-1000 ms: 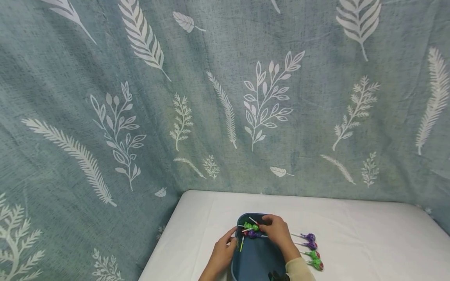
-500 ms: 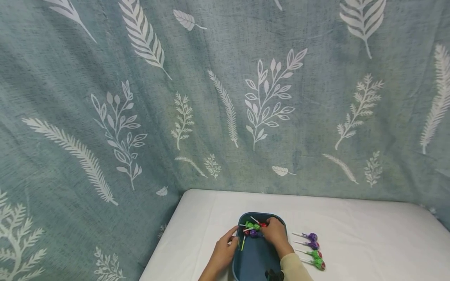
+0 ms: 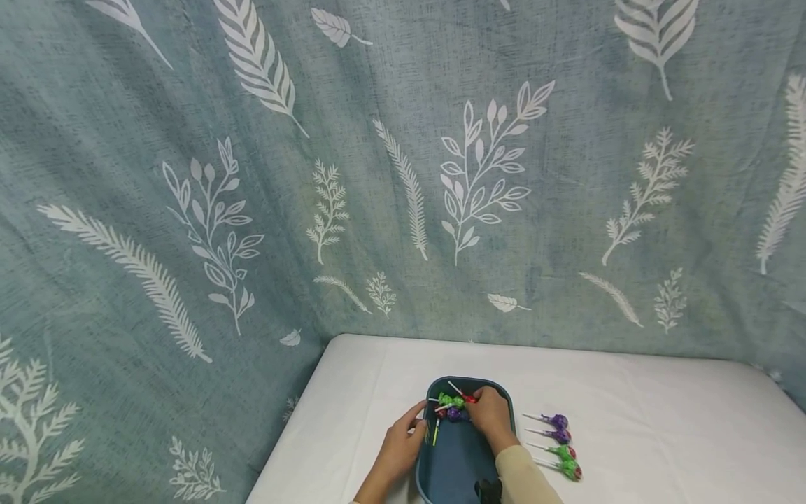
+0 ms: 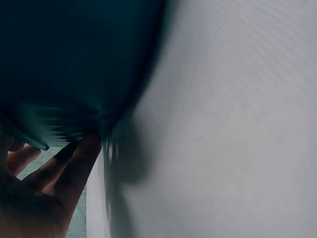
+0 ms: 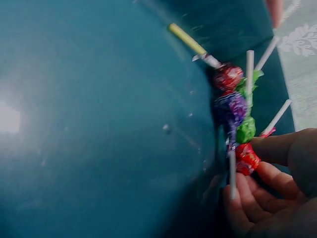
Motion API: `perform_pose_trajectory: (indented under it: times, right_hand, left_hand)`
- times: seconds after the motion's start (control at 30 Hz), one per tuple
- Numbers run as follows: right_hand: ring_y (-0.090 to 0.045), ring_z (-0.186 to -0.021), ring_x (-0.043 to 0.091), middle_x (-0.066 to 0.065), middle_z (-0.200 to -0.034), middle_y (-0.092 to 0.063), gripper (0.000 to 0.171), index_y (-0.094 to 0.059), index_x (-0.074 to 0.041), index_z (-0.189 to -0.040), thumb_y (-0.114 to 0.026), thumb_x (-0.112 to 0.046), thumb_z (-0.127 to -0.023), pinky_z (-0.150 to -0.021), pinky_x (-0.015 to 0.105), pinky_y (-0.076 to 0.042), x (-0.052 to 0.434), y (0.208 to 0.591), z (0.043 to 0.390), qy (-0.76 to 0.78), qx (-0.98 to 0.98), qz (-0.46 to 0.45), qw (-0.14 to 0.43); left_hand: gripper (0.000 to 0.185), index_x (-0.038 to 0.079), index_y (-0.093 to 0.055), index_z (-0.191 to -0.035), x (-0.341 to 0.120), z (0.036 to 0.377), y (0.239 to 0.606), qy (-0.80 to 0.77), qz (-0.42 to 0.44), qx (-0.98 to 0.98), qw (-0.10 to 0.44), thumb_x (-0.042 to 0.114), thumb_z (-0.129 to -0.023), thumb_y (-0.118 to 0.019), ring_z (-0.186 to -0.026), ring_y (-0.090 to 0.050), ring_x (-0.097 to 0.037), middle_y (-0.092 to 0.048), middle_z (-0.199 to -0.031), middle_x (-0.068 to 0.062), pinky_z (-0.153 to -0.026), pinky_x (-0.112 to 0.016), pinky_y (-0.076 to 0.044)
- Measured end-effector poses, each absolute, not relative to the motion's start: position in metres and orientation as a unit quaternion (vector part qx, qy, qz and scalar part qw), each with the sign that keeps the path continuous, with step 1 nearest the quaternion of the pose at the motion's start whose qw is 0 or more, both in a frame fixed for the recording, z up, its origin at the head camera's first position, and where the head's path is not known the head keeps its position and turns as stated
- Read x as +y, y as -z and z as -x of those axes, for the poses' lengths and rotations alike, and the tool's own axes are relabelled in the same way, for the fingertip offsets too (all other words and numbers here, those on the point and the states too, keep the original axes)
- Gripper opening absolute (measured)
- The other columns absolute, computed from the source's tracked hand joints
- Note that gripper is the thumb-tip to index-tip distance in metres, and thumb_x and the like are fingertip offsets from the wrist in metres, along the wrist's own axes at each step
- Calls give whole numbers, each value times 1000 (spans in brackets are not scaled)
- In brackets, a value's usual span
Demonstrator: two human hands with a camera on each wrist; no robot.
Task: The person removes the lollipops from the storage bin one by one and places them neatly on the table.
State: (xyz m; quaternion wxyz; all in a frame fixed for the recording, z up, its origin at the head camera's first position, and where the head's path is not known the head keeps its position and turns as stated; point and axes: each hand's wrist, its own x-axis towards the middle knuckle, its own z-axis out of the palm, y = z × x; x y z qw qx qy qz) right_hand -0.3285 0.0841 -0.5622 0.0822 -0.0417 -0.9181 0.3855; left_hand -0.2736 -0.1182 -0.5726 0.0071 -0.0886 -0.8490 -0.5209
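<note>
- At the far end of the blue tray (image 3: 462,462), your right hand (image 3: 491,418) sat among the heaped lollipops (image 3: 455,407), its fingers (image 5: 257,196) curled around a red-wrapped lollipop (image 5: 246,158) and its white stick. That hold looked loose to me; a hurried lift could have let it slip back into the heap.
- Around that sweet lay a purple lollipop (image 5: 230,108) and a green lollipop (image 5: 245,130), touching it, with sticks crossing. Pulling one out might have dragged a neighbour over the rim.
- On the tray's left edge, your left hand (image 3: 401,442) rested with fingers (image 4: 64,166) fairly straight against the wall, pressing it, not gripping. If that hand had eased off, the tray could have slid on the smooth white surface (image 3: 661,420) while you tugged.
- Beside the tray, to its right, four lollipops (image 3: 557,444) lay in a row on the surface, close to your sleeve (image 3: 525,479). A careless sweep of the forearm could have scattered them.
- Both wrist views were blurred, so I could not tell exactly how firm either contact was.
</note>
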Motion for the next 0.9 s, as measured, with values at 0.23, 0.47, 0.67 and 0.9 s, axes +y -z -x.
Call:
perform_pose_trajectory:
  times: [0.23, 0.47, 0.67, 0.9]
  right_hand:
    - [-66, -78, 33, 21, -88, -70, 18, -67, 8, -93, -76, -6, -85, -72, 50, -53, 81, 566, 332, -389, -914, 60, 94]
    - [-64, -76, 31, 18, -84, -68, 20, -65, 7, -90, -78, -7, -83, -72, 49, -53, 81, 568, 329, -390, -914, 59, 93]
    - [-64, -79, 32, 18, -87, -69, 20, -68, 7, -92, -78, -6, -81, -74, 50, -53, 81, 566, 327, -397, -912, 51, 93]
    - [-62, -76, 27, 15, -86, -69, 18, -70, 5, -92, -77, -6, -80, -70, 46, -52, 83, 564, 328, -413, -906, 41, 87]
  left_hand:
    - [43, 9, -56, -145, -118, 275, 571, 520, 85, -850, 9, 19, -103, -54, -93, -68, -22, -72, -110, -12, -84, -46, -54]
    - [43, 7, -57, -144, -118, 274, 573, 520, 91, -849, 15, 18, -102, -55, -94, -68, -23, -72, -109, -13, -83, -44, -54]
    - [43, 6, -57, -144, -118, 273, 574, 525, 92, -846, 11, 18, -102, -55, -95, -68, -24, -72, -109, -13, -82, -44, -54]
    - [43, 6, -56, -144, -119, 274, 575, 523, 89, -848, 9, 18, -103, -54, -96, -67, -24, -72, -110, -14, -83, -45, -54]
